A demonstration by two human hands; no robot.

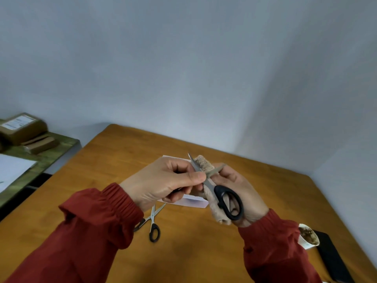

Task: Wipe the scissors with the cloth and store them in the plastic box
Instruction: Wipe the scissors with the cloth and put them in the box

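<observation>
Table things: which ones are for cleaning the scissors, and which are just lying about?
For the job: held black-handled scissors, cloth, plastic box, probably the second scissors on the table.
Just lying about: paper cup, flat black thing beside it, brown parcels, white paper.

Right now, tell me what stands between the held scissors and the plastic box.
Only the cloth, the left hand and the right hand: the plastic box lies on the table directly behind the held scissors in this view. Its top is hidden.
</observation>
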